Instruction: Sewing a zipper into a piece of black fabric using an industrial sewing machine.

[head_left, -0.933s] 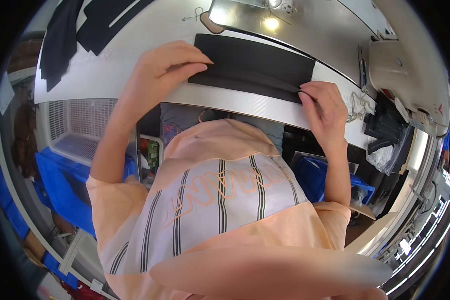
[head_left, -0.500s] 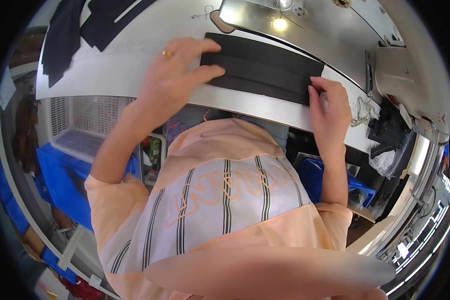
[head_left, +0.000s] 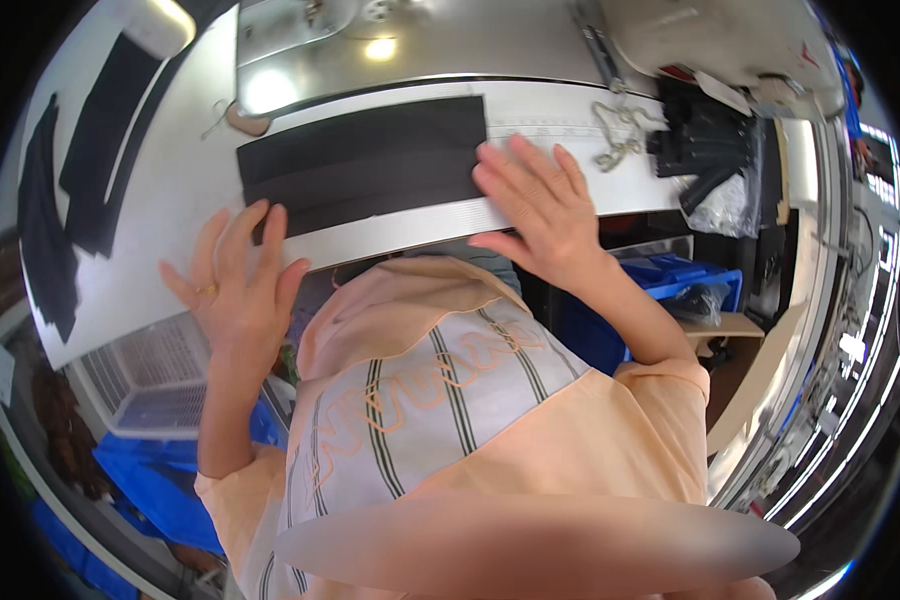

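- At the far left, cut black fabric pieces [head_left: 115,140] lie on the white worktop [head_left: 130,270]; best leave them there, well apart from your work.
- Your left-hand grip [head_left: 240,265] is wide open, fingers spread, holding nothing. Its nearest fingertips overlap the panel's near left corner; how hard they press, you cannot tell from here. A light, flat touch should serve better than a pinch, which could pucker the corner.
- Between your hands, the black fabric panel [head_left: 360,165] lies flat on the worktop, its long near edge beside the front edge. It looks thin and likely to skid, so smooth from the middle outward and square that near edge to the front.
- Your right-hand grip [head_left: 545,210] is likewise open, fingers fanned, with hold of nothing. The fingertips meet the panel's right end; match their pressure to your left, or the panel may swing askew.
- Farther right, the pale cord [head_left: 620,135] and the black bundle [head_left: 705,135] sit near the sewing machine [head_left: 720,40]; mind that your right fingers don't catch the cord.
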`<act>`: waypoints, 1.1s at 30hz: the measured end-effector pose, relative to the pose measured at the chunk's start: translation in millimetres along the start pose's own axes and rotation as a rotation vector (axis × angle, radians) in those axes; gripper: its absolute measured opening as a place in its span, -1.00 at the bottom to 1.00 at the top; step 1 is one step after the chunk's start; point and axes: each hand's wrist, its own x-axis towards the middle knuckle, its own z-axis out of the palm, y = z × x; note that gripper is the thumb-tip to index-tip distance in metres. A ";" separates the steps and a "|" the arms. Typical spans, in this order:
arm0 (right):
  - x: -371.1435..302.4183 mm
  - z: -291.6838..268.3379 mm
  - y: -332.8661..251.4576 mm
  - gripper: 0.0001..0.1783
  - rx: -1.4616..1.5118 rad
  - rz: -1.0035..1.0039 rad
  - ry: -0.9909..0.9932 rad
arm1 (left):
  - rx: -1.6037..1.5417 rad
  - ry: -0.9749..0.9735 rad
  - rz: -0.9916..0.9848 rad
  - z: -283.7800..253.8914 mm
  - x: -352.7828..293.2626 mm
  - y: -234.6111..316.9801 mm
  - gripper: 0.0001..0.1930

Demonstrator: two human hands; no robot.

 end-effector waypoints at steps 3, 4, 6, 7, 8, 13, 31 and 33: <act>-10.0 14.0 -14.3 -0.72 0.097 -0.252 0.271 | 0.039 0.004 -0.021 2.7 26.2 7.8 -0.55; -15.3 11.3 -24.0 -0.76 0.169 -0.281 0.256 | 0.060 0.020 -0.063 5.3 35.7 10.7 -0.56; -26.9 -2.2 -19.7 -0.84 0.210 -0.196 0.267 | 0.082 0.108 -0.058 18.2 49.4 12.5 -0.57; -36.8 -21.3 -3.7 -0.84 0.106 -0.148 0.275 | 0.090 0.113 -0.074 21.1 52.2 10.0 -0.57; -44.5 -41.1 27.0 -0.81 0.010 -0.037 0.271 | 0.096 0.119 -0.086 25.8 56.2 8.1 -0.57; -101.9 -124.8 177.2 -0.78 -0.492 0.532 0.211 | 0.107 0.105 0.056 20.3 79.0 -2.0 -0.59; 14.4 -102.9 22.2 -0.54 0.519 -0.018 0.317 | -0.234 0.115 0.159 29.0 97.5 -14.8 -0.65; 50.8 -74.8 -3.8 -0.55 0.512 -0.236 0.261 | -0.237 0.120 0.140 28.7 95.9 -13.9 -0.65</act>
